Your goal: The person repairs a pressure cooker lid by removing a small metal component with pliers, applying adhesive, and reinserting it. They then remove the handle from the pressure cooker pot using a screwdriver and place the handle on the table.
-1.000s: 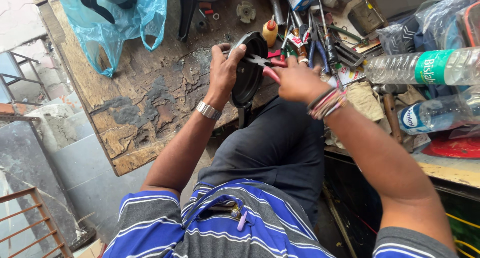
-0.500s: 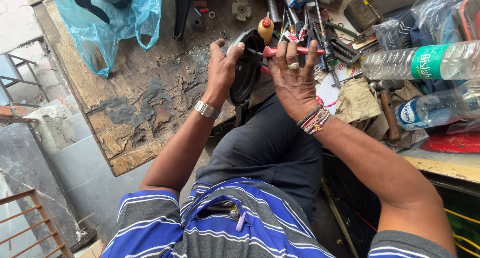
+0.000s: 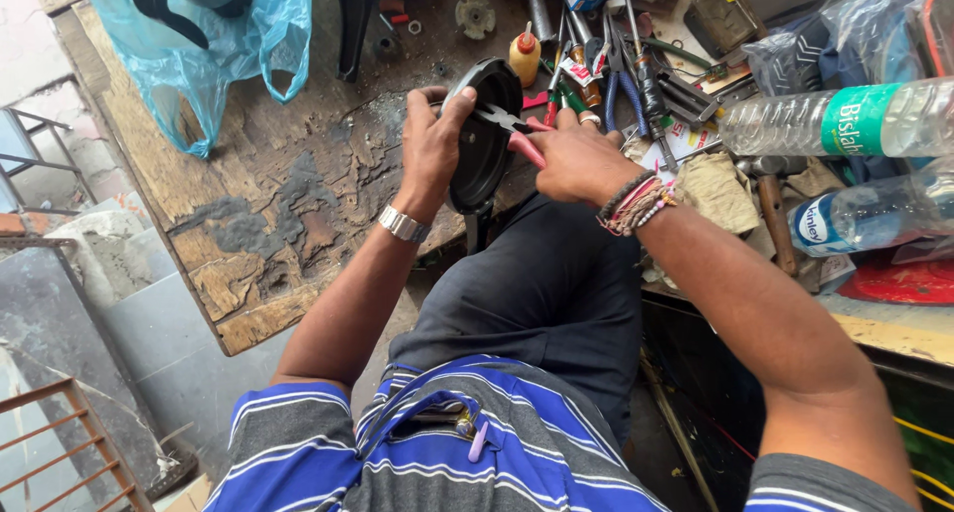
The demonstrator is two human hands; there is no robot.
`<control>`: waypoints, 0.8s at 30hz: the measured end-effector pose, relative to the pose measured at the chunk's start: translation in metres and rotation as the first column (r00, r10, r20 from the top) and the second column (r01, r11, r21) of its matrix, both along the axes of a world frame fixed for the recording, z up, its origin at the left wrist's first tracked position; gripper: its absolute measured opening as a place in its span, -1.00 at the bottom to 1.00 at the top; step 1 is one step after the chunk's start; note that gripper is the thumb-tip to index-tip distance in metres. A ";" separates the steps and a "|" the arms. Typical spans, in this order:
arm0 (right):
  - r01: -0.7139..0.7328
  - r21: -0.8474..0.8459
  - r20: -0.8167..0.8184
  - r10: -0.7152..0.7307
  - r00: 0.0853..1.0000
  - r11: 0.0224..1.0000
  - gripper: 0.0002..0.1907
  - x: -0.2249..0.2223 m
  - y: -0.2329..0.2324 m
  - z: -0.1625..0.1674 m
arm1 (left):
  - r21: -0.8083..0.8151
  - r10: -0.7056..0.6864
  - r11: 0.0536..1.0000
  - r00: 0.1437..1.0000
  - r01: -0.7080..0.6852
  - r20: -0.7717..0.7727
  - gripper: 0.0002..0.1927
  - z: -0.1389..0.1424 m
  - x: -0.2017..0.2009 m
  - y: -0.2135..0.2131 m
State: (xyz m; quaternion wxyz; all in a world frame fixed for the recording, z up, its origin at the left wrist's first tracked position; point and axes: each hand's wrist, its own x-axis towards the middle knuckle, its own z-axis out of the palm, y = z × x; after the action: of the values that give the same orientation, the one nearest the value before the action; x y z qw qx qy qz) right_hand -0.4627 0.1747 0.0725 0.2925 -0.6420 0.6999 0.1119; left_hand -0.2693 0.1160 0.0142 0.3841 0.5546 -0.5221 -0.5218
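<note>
You are sitting in a small repair workshop. Your worn wooden desk (image 3: 288, 214) fills the upper left of the frame, its top scarred and peeling. A heap of pliers and screwdrivers (image 3: 621, 70) lies at the upper centre, with a small glue bottle (image 3: 525, 57) and a hammer (image 3: 770, 204) towards the right.

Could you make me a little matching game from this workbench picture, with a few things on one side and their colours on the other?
Things:
1. round part held by the left hand
2. pliers handles in the right hand
3. plastic bag
4. small squeeze bottle

Colours:
A. yellow with a red cap
B. black
C. light blue
D. red

Pairs: 1-B, 2-D, 3-C, 4-A
</note>
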 end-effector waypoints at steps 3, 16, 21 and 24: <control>-0.014 -0.090 -0.019 0.012 1.000 0.996 -0.40 0.001 0.011 -0.011 | 0.042 -0.012 0.999 0.996 0.016 -0.091 -0.28 -0.001 0.003 -0.002; -0.449 -0.566 -0.569 0.066 0.820 0.691 -0.71 0.002 0.035 -0.025 | 0.075 -0.039 0.996 0.999 0.040 -0.007 -0.24 0.003 -0.003 0.002; -0.322 -0.413 -0.343 0.182 0.921 0.852 -0.73 -0.005 0.023 -0.011 | -0.020 -0.061 0.998 0.995 0.063 0.074 -0.32 0.003 -0.005 0.007; -0.018 0.022 0.041 0.017 0.999 1.000 -0.36 -0.013 0.003 -0.005 | -0.029 -0.046 0.998 0.995 0.049 0.090 -0.35 0.003 -0.003 0.008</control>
State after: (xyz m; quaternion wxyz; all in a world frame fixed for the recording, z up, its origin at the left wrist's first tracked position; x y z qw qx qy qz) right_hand -0.4753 0.1775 0.0679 0.3131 -0.6470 0.6866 0.1091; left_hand -0.2721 0.1238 0.0170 0.3566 0.5587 -0.5598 -0.4973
